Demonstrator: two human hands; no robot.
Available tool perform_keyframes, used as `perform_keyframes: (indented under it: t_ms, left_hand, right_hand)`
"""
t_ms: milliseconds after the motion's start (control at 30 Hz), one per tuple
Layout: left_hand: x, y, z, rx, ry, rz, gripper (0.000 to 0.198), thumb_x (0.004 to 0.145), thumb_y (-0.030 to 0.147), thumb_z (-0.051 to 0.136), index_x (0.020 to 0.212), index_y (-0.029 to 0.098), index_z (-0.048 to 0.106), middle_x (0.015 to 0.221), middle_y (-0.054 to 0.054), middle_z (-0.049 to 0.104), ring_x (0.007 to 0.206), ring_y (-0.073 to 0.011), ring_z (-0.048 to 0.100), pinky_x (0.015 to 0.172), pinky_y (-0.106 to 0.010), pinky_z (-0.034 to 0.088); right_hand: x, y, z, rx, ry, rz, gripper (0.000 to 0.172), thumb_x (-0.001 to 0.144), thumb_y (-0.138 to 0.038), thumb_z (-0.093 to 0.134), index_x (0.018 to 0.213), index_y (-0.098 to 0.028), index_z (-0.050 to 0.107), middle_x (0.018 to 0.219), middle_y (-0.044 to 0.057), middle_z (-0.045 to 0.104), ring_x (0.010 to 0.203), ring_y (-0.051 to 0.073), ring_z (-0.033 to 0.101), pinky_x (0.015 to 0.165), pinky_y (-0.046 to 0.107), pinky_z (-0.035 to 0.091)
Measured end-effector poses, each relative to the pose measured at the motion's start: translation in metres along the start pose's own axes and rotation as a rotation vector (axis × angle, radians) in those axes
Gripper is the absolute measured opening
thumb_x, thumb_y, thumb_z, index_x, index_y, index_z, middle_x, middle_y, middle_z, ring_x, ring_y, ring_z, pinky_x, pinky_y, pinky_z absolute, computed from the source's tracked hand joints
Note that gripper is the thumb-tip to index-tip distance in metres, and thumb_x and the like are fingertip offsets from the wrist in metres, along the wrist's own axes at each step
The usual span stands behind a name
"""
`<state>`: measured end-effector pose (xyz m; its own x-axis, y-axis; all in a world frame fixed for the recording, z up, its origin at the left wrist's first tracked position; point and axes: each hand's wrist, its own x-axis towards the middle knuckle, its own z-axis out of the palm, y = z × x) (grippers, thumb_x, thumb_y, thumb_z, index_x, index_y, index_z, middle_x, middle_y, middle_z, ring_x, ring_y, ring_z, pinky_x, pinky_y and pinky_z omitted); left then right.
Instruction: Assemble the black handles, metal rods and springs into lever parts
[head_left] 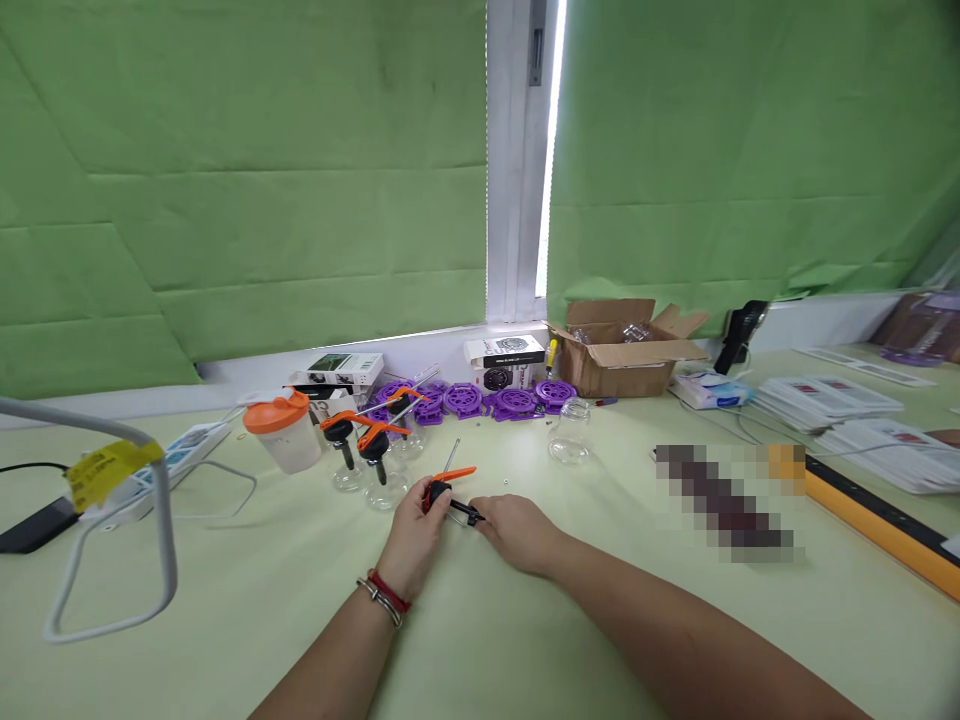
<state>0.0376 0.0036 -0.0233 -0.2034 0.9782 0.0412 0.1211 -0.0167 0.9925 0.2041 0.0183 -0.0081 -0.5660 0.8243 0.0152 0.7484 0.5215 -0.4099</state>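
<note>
Across the pale green table (480, 640) before us, we see an open cardboard box (624, 374) at the back, right of center. An orange-lidded shaker (294, 442) stands at our left. Near the middle, our left hand (415, 527) is closed around the black top of a black-and-orange piece (461, 508), while our right hand (521, 535) pinches the end of its stem. Smaller still, one uncovered glass jar (570, 442) stands beyond our right hand, well apart from it.
</note>
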Motion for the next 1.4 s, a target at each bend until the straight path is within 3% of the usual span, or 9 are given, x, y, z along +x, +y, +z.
perform_keyframes:
  t_ms: [133, 300, 433, 533, 633, 833, 1000, 1400]
  left_hand:
    - [0.000, -0.001, 0.000, -0.030, -0.028, -0.077, 0.050, 0.070, 0.039, 0.061, 0.112, 0.014, 0.050, 0.076, 0.000, 0.058, 0.059, -0.0109, 0.051, 0.056, -0.025, 0.043]
    - [0.003, -0.004, -0.003, -0.046, 0.033, -0.038, 0.048, 0.067, 0.040, 0.065, 0.105, 0.015, 0.051, 0.082, -0.002, 0.058, 0.067, -0.0119, 0.054, 0.068, -0.028, 0.046]
    - [0.004, -0.009, -0.004, 0.060, 0.046, 0.044, 0.050, 0.066, 0.044, 0.065, 0.105, 0.015, 0.052, 0.088, -0.004, 0.060, 0.075, -0.0149, 0.056, 0.074, -0.032, 0.045]
    - [0.005, -0.013, -0.004, 0.152, 0.070, 0.104, 0.049, 0.068, 0.043, 0.064, 0.106, 0.016, 0.052, 0.093, -0.005, 0.060, 0.082, -0.0170, 0.056, 0.078, -0.032, 0.044]
    - [0.007, -0.014, -0.004, 0.223, 0.083, 0.143, 0.046, 0.068, 0.043, 0.063, 0.104, 0.016, 0.053, 0.090, -0.005, 0.060, 0.080, -0.0179, 0.057, 0.076, -0.032, 0.044]
    - [0.008, -0.009, -0.005, 0.451, 0.099, 0.223, 0.050, 0.067, 0.041, 0.063, 0.109, 0.016, 0.052, 0.102, -0.010, 0.057, 0.090, -0.0235, 0.054, 0.081, -0.037, 0.042]
    - [0.004, -0.002, -0.006, 0.533, 0.048, 0.168, 0.065, 0.067, 0.038, 0.062, 0.123, 0.012, 0.043, 0.112, -0.014, 0.051, 0.076, -0.0199, 0.055, 0.076, -0.037, 0.045]
    - [0.005, -0.007, -0.007, 0.528, 0.024, 0.218, 0.062, 0.067, 0.036, 0.062, 0.122, 0.015, 0.044, 0.118, -0.013, 0.049, 0.069, -0.0164, 0.054, 0.074, -0.035, 0.045]
  right_hand:
    - [0.001, 0.003, -0.002, -0.093, -0.030, -0.013, 0.020, 0.087, -0.027, 0.041, 0.096, -0.020, 0.057, 0.086, 0.006, 0.067, 0.076, 0.019, 0.060, 0.058, 0.025, 0.029]
    - [0.000, 0.013, -0.004, 0.006, -0.014, 0.052, 0.024, 0.086, -0.028, 0.043, 0.101, -0.021, 0.060, 0.094, 0.007, 0.067, 0.085, 0.020, 0.060, 0.065, 0.025, 0.034]
    - [-0.001, 0.043, -0.013, 0.160, 0.046, 0.085, 0.033, 0.085, -0.028, 0.044, 0.115, -0.021, 0.056, 0.109, 0.008, 0.063, 0.097, 0.021, 0.057, 0.074, 0.026, 0.039]
    - [-0.001, 0.072, -0.023, 0.145, 0.070, 0.139, 0.037, 0.084, -0.027, 0.043, 0.119, -0.019, 0.054, 0.117, 0.010, 0.059, 0.102, 0.022, 0.055, 0.076, 0.027, 0.039]
    - [0.000, 0.087, -0.032, 0.068, 0.018, 0.172, 0.033, 0.081, -0.026, 0.049, 0.112, -0.020, 0.060, 0.108, 0.009, 0.063, 0.096, 0.022, 0.057, 0.072, 0.025, 0.039]
    - [0.009, 0.076, -0.048, -0.251, -0.038, 0.203, 0.015, 0.075, -0.021, 0.058, 0.085, -0.023, 0.069, 0.080, 0.005, 0.066, 0.078, 0.019, 0.060, 0.058, 0.022, 0.034]
    - [0.021, 0.066, -0.060, -0.366, -0.057, 0.186, 0.012, 0.071, -0.013, 0.059, 0.074, -0.020, 0.068, 0.083, 0.009, 0.064, 0.078, 0.020, 0.059, 0.059, 0.024, 0.033]
    - [0.030, 0.055, -0.072, -0.496, -0.091, 0.134, 0.017, 0.064, 0.001, 0.056, 0.063, -0.015, 0.063, 0.080, 0.011, 0.063, 0.074, 0.021, 0.059, 0.058, 0.025, 0.034]
